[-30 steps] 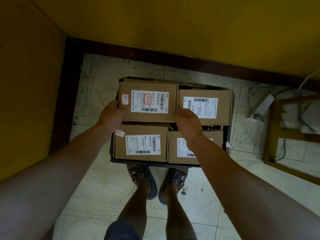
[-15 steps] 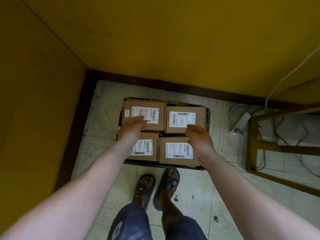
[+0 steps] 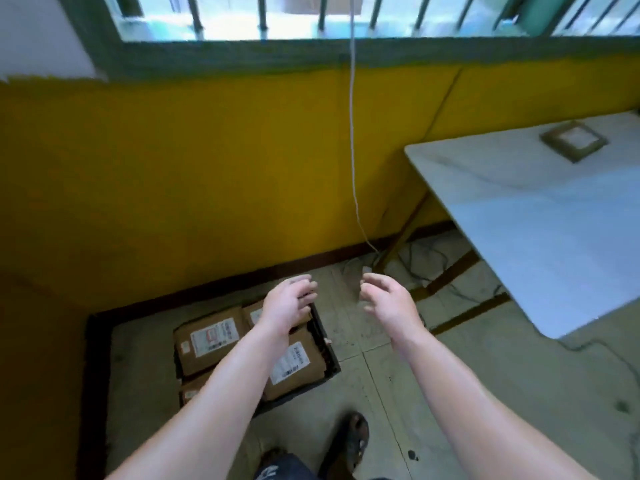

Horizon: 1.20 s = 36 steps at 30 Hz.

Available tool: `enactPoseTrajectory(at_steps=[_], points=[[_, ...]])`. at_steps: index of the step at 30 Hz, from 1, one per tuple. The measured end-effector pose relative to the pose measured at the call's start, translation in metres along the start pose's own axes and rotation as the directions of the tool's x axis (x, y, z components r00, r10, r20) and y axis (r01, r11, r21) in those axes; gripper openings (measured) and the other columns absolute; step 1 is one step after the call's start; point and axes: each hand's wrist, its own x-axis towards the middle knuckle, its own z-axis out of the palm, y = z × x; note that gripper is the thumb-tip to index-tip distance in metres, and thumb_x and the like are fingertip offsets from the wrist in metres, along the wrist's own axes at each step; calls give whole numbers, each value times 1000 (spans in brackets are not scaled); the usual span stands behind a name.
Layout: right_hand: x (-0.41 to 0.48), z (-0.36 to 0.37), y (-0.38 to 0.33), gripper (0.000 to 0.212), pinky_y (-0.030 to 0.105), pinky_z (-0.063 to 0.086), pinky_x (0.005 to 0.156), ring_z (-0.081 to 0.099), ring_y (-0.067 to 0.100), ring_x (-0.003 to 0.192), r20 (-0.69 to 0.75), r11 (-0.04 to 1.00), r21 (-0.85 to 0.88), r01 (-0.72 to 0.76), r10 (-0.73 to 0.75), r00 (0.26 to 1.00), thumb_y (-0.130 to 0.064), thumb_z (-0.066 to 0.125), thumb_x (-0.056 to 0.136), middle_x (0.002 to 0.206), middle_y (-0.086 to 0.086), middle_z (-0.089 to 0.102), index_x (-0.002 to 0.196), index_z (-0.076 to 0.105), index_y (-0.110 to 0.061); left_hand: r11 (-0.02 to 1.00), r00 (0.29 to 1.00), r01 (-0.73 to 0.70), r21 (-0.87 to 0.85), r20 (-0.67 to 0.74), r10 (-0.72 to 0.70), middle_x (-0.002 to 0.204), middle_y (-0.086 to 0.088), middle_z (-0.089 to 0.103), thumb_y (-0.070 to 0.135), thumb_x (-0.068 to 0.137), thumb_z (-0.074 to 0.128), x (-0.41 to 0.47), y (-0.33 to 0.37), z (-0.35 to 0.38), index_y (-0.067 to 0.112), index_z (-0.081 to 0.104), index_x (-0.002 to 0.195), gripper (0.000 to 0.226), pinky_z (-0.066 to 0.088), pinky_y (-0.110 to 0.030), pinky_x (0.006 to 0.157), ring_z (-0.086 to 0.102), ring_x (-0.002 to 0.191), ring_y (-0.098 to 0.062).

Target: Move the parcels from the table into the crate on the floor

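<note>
A dark crate (image 3: 325, 344) stands on the floor by the yellow wall, filled with several brown cardboard parcels (image 3: 207, 341) with white labels. My left hand (image 3: 289, 303) hovers above the crate's far right corner, fingers spread, holding nothing. My right hand (image 3: 389, 299) is to its right over the floor, also empty with fingers apart. One brown parcel (image 3: 573, 141) lies on the white table (image 3: 536, 237) at the far right.
A white cable (image 3: 353, 150) hangs down the yellow wall from the barred window (image 3: 311, 15). Wires and the table's wooden legs (image 3: 450, 271) lie under the table. My feet in sandals (image 3: 351, 441) stand on the tiled floor before the crate.
Both hands let go of the parcel set in the crate and rose up. The view lifted and swung right, bringing the window and table into sight.
</note>
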Motion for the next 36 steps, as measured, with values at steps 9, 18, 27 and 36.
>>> enactPoseTrajectory(at_steps=[9, 18, 27, 36], points=[[-11, -183, 22, 20, 25, 52, 81, 62, 9, 99, -193, 972, 232, 42, 3, 981, -20, 55, 97, 110, -1, 66, 115, 63, -23, 990, 971, -102, 95, 226, 78, 99, 9, 74, 20, 97, 56, -48, 18, 195, 26, 67, 106, 15, 50, -22, 73, 68, 95, -6], [16, -415, 70, 17, 29, 51, 78, 61, 16, 94, -327, 953, 281, 114, -17, 945, -15, 59, 93, 94, -1, 66, 109, 64, -18, 982, 923, -147, 121, 373, 93, 105, 1, 70, 14, 97, 56, -67, 4, 433, 15, 63, 114, 19, 45, -28, 87, 65, 94, -13], [71, -558, 101, 13, 39, 53, 88, 62, 19, 95, -387, 936, 333, 114, 25, 922, -13, 59, 93, 94, 3, 66, 104, 66, -18, 967, 895, -190, 169, 435, 100, 103, 5, 72, 16, 97, 54, -52, -5, 587, 21, 66, 104, 15, 49, -27, 83, 66, 96, -11], [208, -669, 82, 23, 32, 53, 89, 62, 15, 102, -286, 952, 293, 86, 1, 958, -20, 57, 96, 105, -2, 64, 118, 62, -19, 987, 930, -121, 106, 359, 76, 107, 2, 70, 17, 99, 52, 47, 13, 723, 18, 65, 109, 17, 46, -28, 88, 65, 99, -13]])
